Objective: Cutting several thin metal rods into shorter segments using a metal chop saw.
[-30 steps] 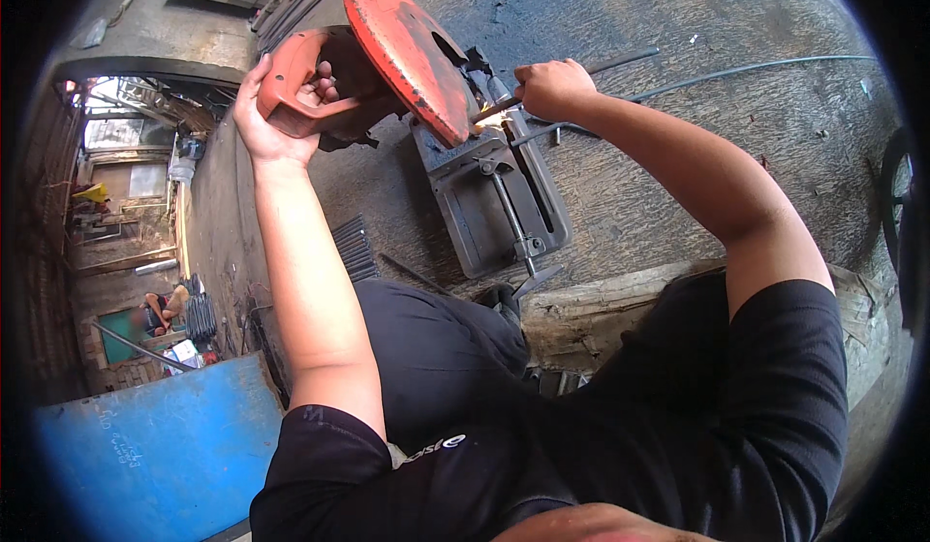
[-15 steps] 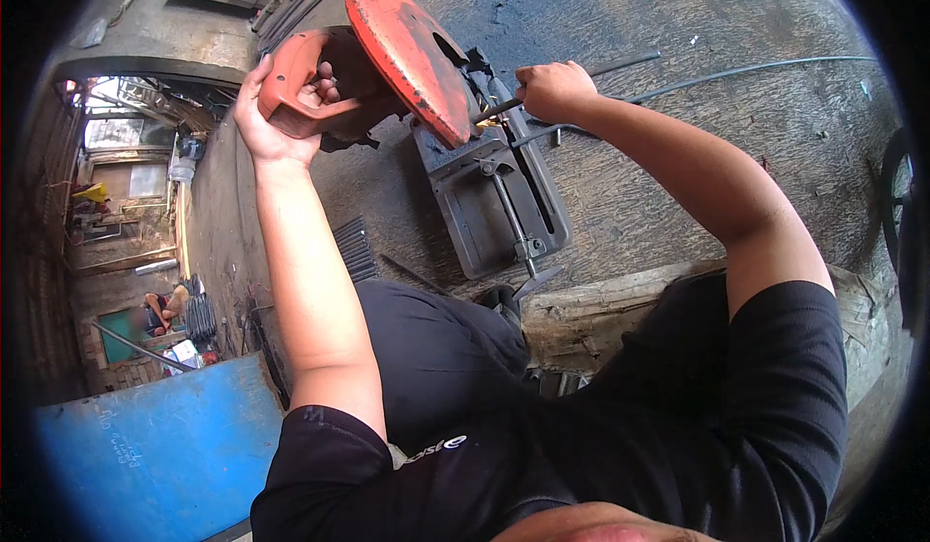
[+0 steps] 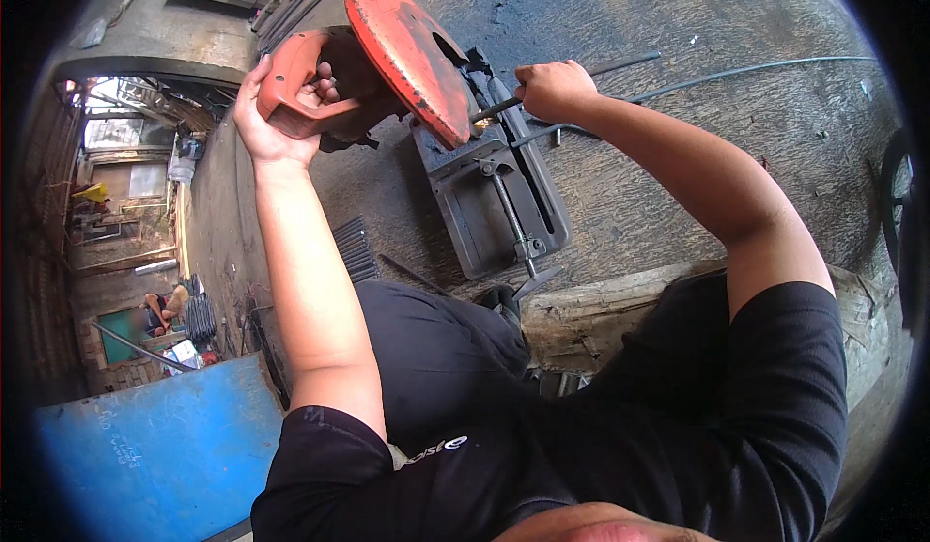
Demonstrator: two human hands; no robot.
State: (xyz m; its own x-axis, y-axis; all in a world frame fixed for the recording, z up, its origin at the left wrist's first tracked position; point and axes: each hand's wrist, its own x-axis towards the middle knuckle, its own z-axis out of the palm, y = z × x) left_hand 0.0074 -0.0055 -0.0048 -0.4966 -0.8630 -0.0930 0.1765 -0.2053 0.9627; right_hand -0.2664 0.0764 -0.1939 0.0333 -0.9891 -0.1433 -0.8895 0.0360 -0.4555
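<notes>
An orange-red cut-off saw with a worn, round blade guard is mounted over a grey metal base. My left hand is wrapped round the saw's looped handle. To the right of the guard, my right hand grips a thin dark metal rod. The rod's left end goes in beside the guard's lower edge, where a small yellowish glow shows. A screw clamp with a crank handle lies along the base. The guard hides the blade.
A long thin rod stretches off to the right across the dark floor. Short cut rods lie left of the base. A wooden beam is beside my legs. A blue panel stands at lower left, with a person sitting beyond.
Both hands keep their grips and places. The glow beside the guard's lower edge looks slightly different; otherwise almost nothing has moved.
</notes>
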